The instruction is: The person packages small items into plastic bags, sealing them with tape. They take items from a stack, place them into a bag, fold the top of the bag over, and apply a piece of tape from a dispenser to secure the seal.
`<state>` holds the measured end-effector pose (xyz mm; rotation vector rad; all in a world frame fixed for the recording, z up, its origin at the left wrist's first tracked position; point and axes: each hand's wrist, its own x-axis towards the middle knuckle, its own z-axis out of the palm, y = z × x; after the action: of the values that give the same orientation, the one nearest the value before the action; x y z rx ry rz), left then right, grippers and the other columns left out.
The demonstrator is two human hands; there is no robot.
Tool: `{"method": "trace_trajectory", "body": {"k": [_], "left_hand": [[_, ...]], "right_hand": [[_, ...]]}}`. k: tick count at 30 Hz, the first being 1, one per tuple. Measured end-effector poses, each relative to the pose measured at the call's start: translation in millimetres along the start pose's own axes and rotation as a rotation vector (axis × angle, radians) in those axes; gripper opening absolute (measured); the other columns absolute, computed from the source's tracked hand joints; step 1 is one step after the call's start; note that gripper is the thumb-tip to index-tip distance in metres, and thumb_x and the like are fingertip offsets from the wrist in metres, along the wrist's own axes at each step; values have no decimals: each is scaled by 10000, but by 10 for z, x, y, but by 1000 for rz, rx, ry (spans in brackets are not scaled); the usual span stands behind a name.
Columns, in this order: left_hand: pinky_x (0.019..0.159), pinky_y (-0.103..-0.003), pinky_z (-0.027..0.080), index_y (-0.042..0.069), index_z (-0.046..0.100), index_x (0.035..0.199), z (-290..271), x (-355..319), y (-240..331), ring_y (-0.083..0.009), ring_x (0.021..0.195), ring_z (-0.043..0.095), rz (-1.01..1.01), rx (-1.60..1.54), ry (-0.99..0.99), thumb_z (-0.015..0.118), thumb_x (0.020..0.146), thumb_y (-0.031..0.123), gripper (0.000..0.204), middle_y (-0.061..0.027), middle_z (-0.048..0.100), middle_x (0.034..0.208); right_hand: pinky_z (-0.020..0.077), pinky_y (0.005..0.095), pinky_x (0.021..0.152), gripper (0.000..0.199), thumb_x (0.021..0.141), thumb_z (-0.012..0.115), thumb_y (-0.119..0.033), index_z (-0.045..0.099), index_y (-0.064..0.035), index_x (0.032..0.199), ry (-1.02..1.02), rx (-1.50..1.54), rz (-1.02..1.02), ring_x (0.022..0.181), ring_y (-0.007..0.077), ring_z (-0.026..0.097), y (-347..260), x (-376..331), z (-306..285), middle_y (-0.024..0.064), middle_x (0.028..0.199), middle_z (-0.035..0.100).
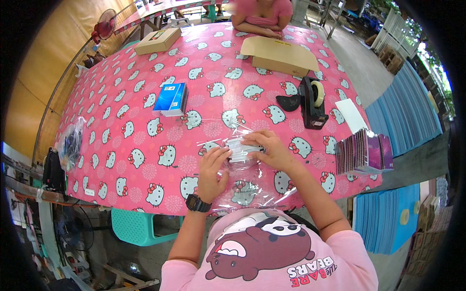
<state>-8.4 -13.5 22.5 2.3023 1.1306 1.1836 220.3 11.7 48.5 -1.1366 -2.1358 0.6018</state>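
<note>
A small white bundle [239,151] lies in front of me on a sheet of clear plastic film [252,190] that spreads toward my body. My right hand [273,151] grips the bundle's right side, thumb near, fingers over the far edge. My left hand [211,170], with a black watch on its wrist, has its fingertips curled against the left side. Glare on the film hides what exactly the bundle is. Beyond it sits a stack of blue spiral notebooks [171,99]. To the right of my hands stands a black tape dispenser [313,104] with a roll of tape.
Purple spiral notebooks [361,153] stand at the right edge of the pink patterned table, near a white card [350,115]. Cardboard boxes [279,56] [158,40] lie at the far side, where another person [262,19] sits. Blue stacks [405,111] rise off the right side; a green stool [133,225] is below left.
</note>
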Motion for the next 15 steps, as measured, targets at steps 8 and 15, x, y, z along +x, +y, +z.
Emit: {"method": "trace_trajectory", "body": {"k": [8,15], "left_hand": [[1037,-499,253,125,523,1268,-31,39,-87,-333,1319,306,31,-22,-130,587,644,58,631,-73,433,1379],[1096,-534,137,155,479,1317,-157,146,-88,-378,1373,172,37,-26,-356,598,610,93,720,-56,373,1430]], "right_hand": [[330,376,969,704,748,690,-190,377,-68,1366,12,13,38,1118,255,509,0,-47,45,37,1206,607],[357,409,956,792,735,712,-179,306,-41,1401,32,-64,-21,1104,287,519,58,-39,121,93,1175,612]]}}
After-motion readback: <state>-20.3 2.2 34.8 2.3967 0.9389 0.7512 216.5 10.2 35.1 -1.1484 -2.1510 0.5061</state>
